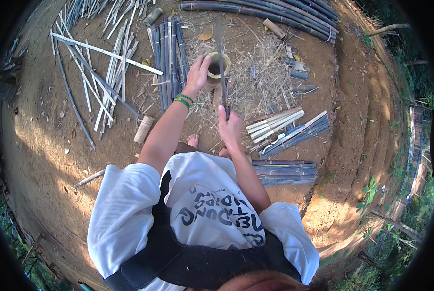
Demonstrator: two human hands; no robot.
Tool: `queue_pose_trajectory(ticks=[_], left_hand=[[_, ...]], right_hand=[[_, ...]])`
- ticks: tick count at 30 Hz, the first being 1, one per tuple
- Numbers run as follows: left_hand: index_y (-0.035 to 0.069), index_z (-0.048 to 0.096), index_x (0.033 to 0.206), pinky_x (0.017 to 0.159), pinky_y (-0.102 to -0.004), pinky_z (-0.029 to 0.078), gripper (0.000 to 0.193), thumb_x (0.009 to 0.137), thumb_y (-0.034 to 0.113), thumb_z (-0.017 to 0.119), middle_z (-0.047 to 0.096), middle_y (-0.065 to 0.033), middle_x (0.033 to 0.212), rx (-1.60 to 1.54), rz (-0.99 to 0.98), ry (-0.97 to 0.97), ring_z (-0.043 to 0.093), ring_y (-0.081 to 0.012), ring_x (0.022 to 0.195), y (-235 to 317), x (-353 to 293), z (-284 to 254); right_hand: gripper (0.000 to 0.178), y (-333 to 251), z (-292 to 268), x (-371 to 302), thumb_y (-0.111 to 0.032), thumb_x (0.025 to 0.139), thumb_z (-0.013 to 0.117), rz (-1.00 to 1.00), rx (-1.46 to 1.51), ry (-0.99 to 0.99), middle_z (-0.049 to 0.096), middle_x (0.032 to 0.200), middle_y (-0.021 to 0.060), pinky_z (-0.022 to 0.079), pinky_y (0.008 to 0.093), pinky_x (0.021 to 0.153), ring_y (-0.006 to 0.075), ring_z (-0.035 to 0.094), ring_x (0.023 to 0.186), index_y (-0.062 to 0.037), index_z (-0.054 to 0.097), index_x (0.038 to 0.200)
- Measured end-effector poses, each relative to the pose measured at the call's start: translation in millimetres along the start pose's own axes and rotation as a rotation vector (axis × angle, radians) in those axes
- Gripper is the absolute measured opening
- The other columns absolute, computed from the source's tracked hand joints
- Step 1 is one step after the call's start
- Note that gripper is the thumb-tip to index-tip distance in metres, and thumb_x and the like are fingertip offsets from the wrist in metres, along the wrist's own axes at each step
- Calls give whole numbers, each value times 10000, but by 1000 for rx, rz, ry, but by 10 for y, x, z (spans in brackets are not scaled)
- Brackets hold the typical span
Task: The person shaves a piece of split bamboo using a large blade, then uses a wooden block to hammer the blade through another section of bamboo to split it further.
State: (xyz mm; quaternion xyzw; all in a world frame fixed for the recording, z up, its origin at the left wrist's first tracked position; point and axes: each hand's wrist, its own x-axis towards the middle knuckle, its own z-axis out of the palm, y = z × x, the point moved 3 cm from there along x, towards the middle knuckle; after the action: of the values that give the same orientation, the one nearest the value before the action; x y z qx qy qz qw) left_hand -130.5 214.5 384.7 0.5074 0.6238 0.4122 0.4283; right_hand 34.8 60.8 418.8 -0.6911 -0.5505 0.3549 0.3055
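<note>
My left hand [197, 75], with green and yellow bands at the wrist, grips the left side of a short, thick bamboo tube [227, 65]. The tube's open end faces up and its inside is dark. In my right hand [230, 128] is the dark handle of a machete [221, 58]. Its long, narrow blade points away from me and crosses over the tube's mouth; whether it touches the rim I cannot tell. Fibres and shavings [263, 80] litter the ground around the tube.
Dark bamboo strips [167, 63] lie just left of the tube, pale strips [115, 72] farther left. Bundled splits [275, 125] and a white-handled tool [273, 144] sit to the right, above more dark splits [285, 172]. Long poles [260, 14] lie at the back. A bamboo piece [143, 129] rests near my left forearm.
</note>
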Motion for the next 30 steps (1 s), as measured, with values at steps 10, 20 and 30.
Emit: queue_pose_trajectory(ticks=[10,20,30], left_hand=[[49,546,1431,1166,-404,347,648,1090,558,335,564,-198,1463,-28,-12,14,498,-357,1394,-116,-35,-18],[-16,431,1547,1274,-383,212,792,1098,610,246,384,-209,1638,-110,-55,-70,323,-335,1539,-319,-31,8],[53,580,1445,1167,-456,381,592,1104,484,360,585,-210,1440,137,724,304,495,-398,1387,1364,320,-343]], right_hand=[[508,-6,119,-24,-461,1025,592,11,0,-12,682,753,265,509,548,707,498,679,781,26,688,919],[536,103,220,-94,-484,1023,570,20,-25,-5,693,800,295,519,567,745,514,683,832,34,689,946],[501,98,123,-28,-440,1020,602,3,-85,59,681,794,316,519,575,705,533,671,802,44,666,907]])
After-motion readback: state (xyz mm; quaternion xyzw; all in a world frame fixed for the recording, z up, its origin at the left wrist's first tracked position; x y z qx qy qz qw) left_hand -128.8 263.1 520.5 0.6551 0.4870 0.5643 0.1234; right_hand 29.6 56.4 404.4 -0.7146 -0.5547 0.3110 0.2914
